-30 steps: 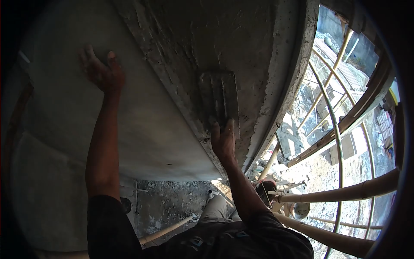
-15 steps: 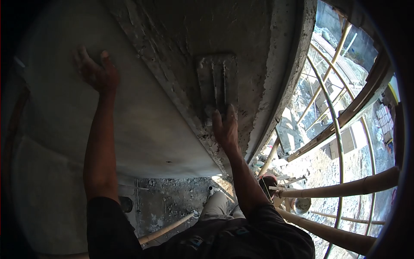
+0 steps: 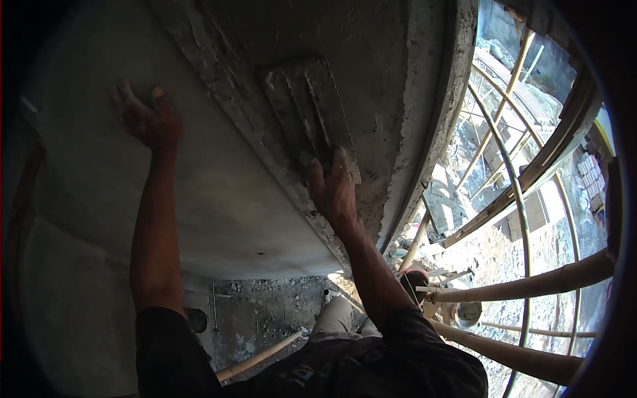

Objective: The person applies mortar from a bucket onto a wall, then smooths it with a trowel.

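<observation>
Our right hand (image 3: 334, 188) curls round the lower end of the flat tool (image 3: 310, 109), upper middle. Our left hand (image 3: 149, 123), upper left, is loosely open, holding nothing. We should press evenly on the rough strip (image 3: 375, 93).

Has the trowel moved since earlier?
Yes: the trowel has moved up the picture and leftward, its far end swinging away from the right-hand ragged plaster edge.

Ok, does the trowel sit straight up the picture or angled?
Angled: the far end of the trowel leans to picture left, while the end at the right hand sits further right.
</observation>
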